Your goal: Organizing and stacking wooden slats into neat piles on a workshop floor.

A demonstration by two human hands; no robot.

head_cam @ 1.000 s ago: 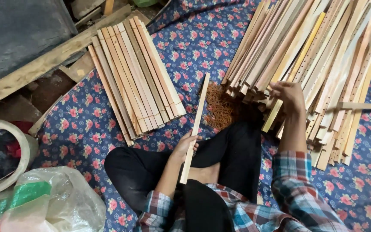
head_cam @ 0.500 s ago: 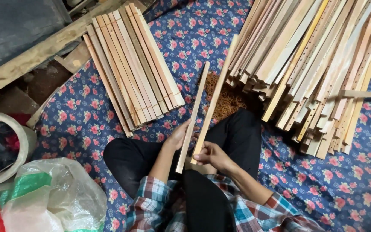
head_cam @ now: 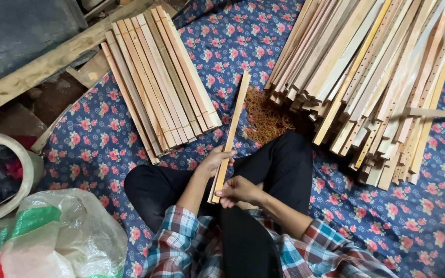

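Note:
I sit cross-legged in black trousers on a blue floral cloth (head_cam: 413, 216). My left hand (head_cam: 213, 160) and my right hand (head_cam: 238, 191) both grip the near end of two thin wooden slats (head_cam: 235, 113) pressed together, face to face. The slats point away from me, towards the far side of the cloth. To their left, a neat row of matching slats (head_cam: 160, 82) lies flat. A large loose pile of slats (head_cam: 377, 77), some with rows of small holes, lies to the right.
A tangle of orange-brown bands (head_cam: 266, 116) lies just beyond my knees. At the left stand a white bucket (head_cam: 24, 177) and a clear plastic bag (head_cam: 57, 237). A rough wooden beam (head_cam: 52, 62) runs along the far left edge of the cloth.
My right hand reached into the right pile, drew out a second slat and brought it against the one in my left hand. Both hands now hold the pair together.

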